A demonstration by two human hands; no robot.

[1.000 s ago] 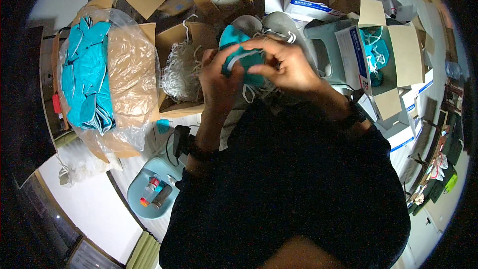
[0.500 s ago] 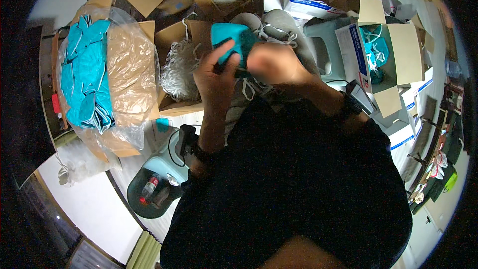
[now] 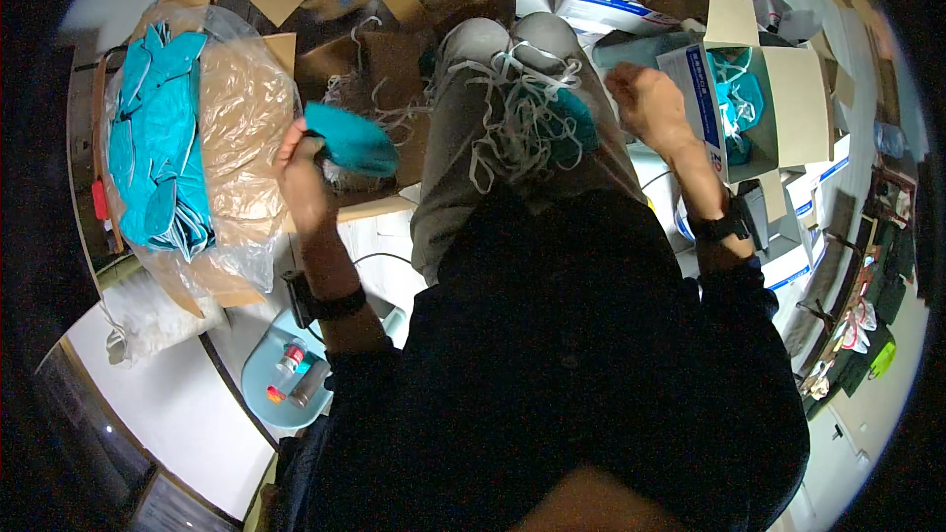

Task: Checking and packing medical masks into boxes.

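My left hand grips a teal fabric piece by its left edge, above the box of white cord. The piece is slightly blurred and looks like a folded mask panel. My right hand is off to the right, its fingers curled, between my knee and an open white and blue carton. Whether anything is inside those fingers is hidden. Across my lap lies a tangle of white straps, partly covering another teal fabric piece. That carton holds several teal pieces with white straps.
On the left, a plastic-lined box bears a stack of teal fabric. A cardboard box of white cord stands beside my left knee. Bottles lie on a light blue stool at lower left. More cartons stand behind.
My hands have moved apart. The left has carried a teal piece leftward from above my lap; the right has swung toward the carton on the right. The straps on my lap now show.
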